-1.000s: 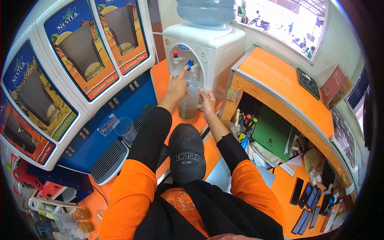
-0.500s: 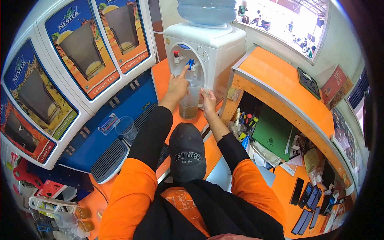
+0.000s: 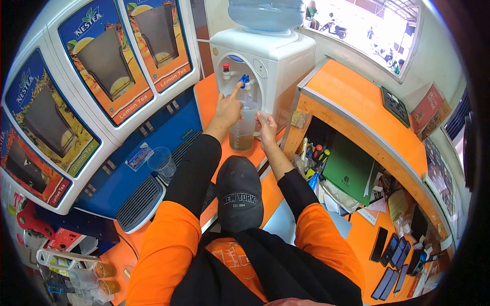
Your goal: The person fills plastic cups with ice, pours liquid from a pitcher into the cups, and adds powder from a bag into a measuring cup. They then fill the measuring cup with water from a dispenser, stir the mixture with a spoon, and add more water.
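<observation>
A big drink machine with tea pictures fills the upper left of the frame. An empty clear cup sits on its grey tray in the middle left. On the right is an orange shelf with a green folder under it and pens just beside it. Black phones lie in a row at the lower right. A window is at the top right.

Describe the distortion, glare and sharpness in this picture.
Head view: heavy fisheye, black corners, the orange counter edge bowed; the window at top right is blown out to white; the centre is sharp, with the left hand at the blue tap, the right hand and the cap lettering crisp; the lower-left rim is dim and smeared.
</observation>
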### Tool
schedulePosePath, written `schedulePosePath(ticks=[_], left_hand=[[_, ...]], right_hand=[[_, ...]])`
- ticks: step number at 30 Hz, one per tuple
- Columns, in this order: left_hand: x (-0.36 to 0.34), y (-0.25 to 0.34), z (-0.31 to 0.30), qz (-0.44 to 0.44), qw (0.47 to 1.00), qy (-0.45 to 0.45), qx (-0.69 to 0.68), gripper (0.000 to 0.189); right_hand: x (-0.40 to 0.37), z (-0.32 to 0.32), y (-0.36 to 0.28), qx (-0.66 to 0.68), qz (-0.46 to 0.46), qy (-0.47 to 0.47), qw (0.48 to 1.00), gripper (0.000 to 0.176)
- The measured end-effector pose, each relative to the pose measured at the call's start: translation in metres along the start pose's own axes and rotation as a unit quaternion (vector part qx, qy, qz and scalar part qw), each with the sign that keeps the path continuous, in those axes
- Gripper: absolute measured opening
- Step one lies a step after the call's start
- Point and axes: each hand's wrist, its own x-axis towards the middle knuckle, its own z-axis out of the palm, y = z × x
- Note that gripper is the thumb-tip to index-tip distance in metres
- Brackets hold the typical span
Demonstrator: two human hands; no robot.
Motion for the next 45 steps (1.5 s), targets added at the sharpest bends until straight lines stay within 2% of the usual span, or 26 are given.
schedulePosePath(ticks=[13,19,45], left_hand=[[0.0011,-0.0029,0.0024,0.008,1.0,-0.008,-0.003,0.016],[0.0001,-0.0004,0.0007,0.002,1.0,-0.003,0.004,0.022],[0.0012,-0.0046,0.0059,0.013,1.0,0.005,-0.007,0.021]], right_hand=[[-0.0014,0.0009,-0.0025,-0.012,0.001,0.004,1.0,0.023],[-0.0024,0.0025,-0.0015,0.005,-0.009,0.006,1.0,0.021],[-0.0019,0.0005,0.0004,0.0,-0.008,-0.002,1.0,0.022]])
